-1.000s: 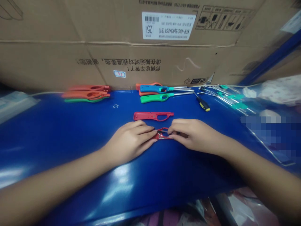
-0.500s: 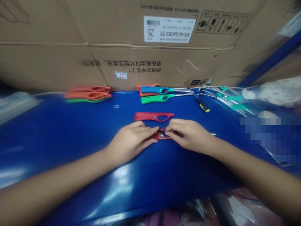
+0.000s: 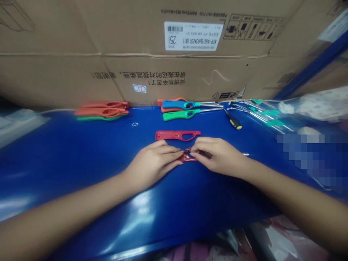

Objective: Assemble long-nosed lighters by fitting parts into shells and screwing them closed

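Observation:
Both hands are at a red lighter half-shell (image 3: 187, 158) lying on the blue table, with a pale wire and dark parts inside it. My left hand (image 3: 154, 161) grips its left end between thumb and fingers. With thumb and forefinger pinched together, my right hand (image 3: 214, 154) works at the middle of the shell; fingers cover what lies under them. A bit of metal tube (image 3: 246, 154) shows past the right hand. Just beyond the hands rests the matching red half-shell (image 3: 174, 135), its inner side up.
Assembled long lighters, one green (image 3: 178, 115), lie by the cardboard box (image 3: 122, 32) at the back. Orange and green handle shells (image 3: 102, 111) are stacked at left. To the right are a screwdriver (image 3: 233, 121) and several metal tubes with teal parts (image 3: 268, 114).
My left fingers have shifted very slightly on the shell, and a little more of its inside shows. Otherwise the hands stay in place, while the camera view has tilted a touch.

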Demonstrator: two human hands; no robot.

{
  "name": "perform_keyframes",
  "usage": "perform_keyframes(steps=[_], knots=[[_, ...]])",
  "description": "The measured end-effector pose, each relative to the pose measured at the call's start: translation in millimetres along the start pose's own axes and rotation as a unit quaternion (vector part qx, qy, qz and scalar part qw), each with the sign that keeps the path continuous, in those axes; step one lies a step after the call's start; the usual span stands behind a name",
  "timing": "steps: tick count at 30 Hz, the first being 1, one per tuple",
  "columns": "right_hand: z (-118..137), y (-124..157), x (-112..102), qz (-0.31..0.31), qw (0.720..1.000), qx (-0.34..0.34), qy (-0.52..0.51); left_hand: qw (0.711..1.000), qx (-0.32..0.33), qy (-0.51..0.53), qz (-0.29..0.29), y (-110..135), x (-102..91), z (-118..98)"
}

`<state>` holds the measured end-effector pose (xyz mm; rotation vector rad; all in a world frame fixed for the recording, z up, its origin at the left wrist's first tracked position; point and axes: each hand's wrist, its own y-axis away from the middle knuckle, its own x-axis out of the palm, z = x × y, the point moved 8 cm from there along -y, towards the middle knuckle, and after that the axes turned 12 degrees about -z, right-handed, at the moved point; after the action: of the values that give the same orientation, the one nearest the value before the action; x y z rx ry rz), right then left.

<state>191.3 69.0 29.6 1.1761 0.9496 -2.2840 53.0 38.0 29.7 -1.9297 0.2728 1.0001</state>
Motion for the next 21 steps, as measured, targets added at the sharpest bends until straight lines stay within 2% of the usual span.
perform_keyframes(steps=[5,9,15,18,21], knots=[[2,1,-5,0.031,1.0,0.003,0.0,0.997,0.042,-0.055,0.023,-4,1.1,-8],[6,2,-7,0.051,0.999,-0.016,0.003,0.997,0.036,-0.054,0.029,-6,-0.5,-9],[12,2,-7,0.08,0.995,-0.052,0.029,1.0,0.008,-0.001,0.004,-1,-1.4,-1],[11,1,-13,0.059,0.996,-0.06,0.038,1.0,-0.009,0.019,-0.004,0,-0.8,4],[2,-3,-25,0.002,0.998,-0.043,0.053,1.0,0.003,-0.018,0.002,-1,-1.1,3]])
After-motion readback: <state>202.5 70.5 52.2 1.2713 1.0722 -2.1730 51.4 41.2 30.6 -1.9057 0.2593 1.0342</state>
